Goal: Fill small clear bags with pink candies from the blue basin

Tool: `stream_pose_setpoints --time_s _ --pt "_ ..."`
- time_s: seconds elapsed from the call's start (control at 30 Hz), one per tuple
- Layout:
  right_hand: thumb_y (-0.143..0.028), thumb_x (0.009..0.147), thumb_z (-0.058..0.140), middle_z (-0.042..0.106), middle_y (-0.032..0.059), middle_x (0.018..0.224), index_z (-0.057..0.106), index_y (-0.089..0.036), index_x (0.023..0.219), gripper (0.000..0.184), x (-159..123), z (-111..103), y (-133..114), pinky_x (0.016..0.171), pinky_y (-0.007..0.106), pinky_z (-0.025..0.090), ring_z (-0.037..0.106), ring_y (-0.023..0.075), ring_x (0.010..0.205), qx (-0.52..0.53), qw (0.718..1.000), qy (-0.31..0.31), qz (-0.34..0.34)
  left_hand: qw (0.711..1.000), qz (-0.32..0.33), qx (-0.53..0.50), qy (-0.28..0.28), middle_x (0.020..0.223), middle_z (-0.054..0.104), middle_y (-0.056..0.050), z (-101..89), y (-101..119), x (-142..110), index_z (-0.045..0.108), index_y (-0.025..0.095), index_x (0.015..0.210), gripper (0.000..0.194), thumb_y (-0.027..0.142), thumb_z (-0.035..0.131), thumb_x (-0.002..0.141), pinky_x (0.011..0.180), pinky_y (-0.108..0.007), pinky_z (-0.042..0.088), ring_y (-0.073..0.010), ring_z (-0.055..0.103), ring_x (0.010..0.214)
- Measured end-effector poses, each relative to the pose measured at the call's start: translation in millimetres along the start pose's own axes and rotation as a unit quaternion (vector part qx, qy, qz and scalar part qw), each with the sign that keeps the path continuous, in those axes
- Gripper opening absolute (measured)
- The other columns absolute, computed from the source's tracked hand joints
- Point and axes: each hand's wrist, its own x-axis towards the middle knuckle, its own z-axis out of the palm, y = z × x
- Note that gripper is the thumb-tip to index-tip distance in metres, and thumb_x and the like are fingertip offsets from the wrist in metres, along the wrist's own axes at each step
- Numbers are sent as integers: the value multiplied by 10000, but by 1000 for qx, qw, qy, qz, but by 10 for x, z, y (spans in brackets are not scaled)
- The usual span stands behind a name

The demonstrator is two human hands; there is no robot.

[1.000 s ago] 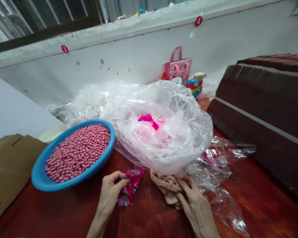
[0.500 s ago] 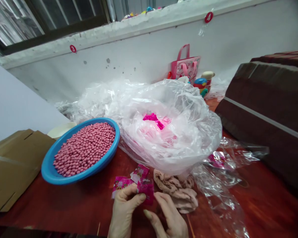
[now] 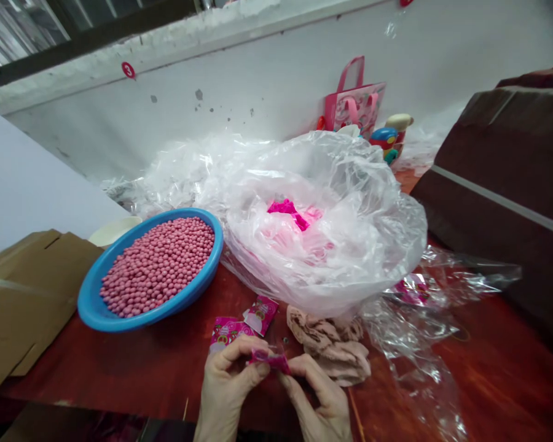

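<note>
Between my two hands is a small magenta packet (image 3: 271, 360), seen edge-on. My left hand (image 3: 230, 380) pinches its left end between thumb and fingers. At its right end, my right hand (image 3: 316, 393) has thumb and forefinger closed on the edge. Just beyond my fingers lie a printed pink packet (image 3: 261, 314) and another pink packet (image 3: 225, 331), both flat on the table. A crumpled beige cloth (image 3: 329, 347) lies close to my right hand. What the held packet contains, if anything, cannot be made out.
A blue basin (image 3: 150, 322) of pink beads (image 3: 159, 267) stands at left, beside folded cardboard (image 3: 32, 307). A large clear plastic bag (image 3: 368, 245) with bright pink pieces (image 3: 288, 212) fills the middle. Clear film (image 3: 415, 344) and a dark strapped stack (image 3: 498, 166) are at right.
My right hand has come in and taken the packet's right edge. The packet has turned from facing me to edge-on. The view has tilted down slightly.
</note>
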Motion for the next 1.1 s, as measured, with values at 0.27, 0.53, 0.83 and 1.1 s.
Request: stream_pose_setpoints --time_s 0.27,0.53,0.83,1.1 --pt "-202 847 570 597 -33 695 643 -212 772 105 17 -20 -12 600 155 430 576 99 639 15 1000 14 2 999 42 7 11 654 678 -17 25 -37 45 708 199 571 90 174 767 635 755 -232 462 -169 607 786" --pt "-161 874 540 594 -41 706 636 -227 823 127 62 -96 -25 597 135 434 576 82 626 -22 999 -7 -29 997 -47 -52 23 726 696 -1 3 -75 35 699 182 669 224 269 855 535 707 -191 465 -131 614 741" --pt "-153 914 460 562 -29 683 570 -197 802 163 112 -190 -17 572 139 408 558 70 600 -104 986 -34 -123 980 -67 165 -91 671 687 -15 -55 288 248 732 168 728 153 317 710 699 635 -217 411 -128 572 648" --pt "-205 946 417 570 -15 677 589 -187 813 218 94 -219 43 559 151 409 569 79 599 -119 984 -60 -115 942 -59 271 -189 600 632 23 -46 398 271 731 176 671 79 190 653 680 587 -217 352 -107 496 597"
